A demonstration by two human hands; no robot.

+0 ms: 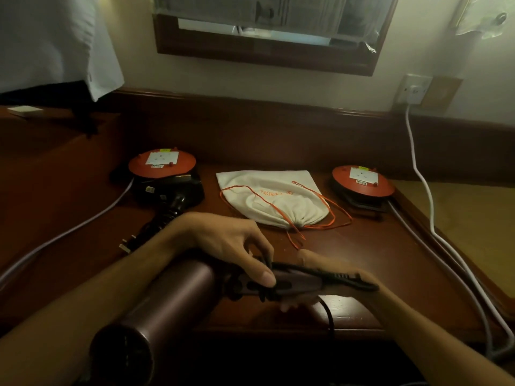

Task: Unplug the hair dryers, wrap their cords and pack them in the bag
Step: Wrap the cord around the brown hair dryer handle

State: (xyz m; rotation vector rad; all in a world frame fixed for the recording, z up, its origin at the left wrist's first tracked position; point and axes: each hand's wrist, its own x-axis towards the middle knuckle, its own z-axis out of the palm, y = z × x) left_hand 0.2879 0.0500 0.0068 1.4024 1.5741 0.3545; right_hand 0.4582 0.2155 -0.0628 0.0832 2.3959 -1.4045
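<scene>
A dark maroon hair dryer (pixel 167 299) lies across the front of the wooden table, barrel toward me. My left hand (pixel 237 246) grips its handle and pins the black cord (pixel 328 277) against it. My right hand (pixel 320 277) holds the handle's end from below, where the cord leaves it. A second black hair dryer (pixel 178 196) lies at the back left with its cord and plug (pixel 126 246) on the table. A white drawstring bag (pixel 273 199) with orange strings lies flat in the middle.
Two red extension reels stand on the wooden table (pixel 376 260), one at the back left (pixel 163 162) and one at the back right (pixel 362 181). White cables run from them, one to a wall socket (pixel 413 89). A mirror hangs above.
</scene>
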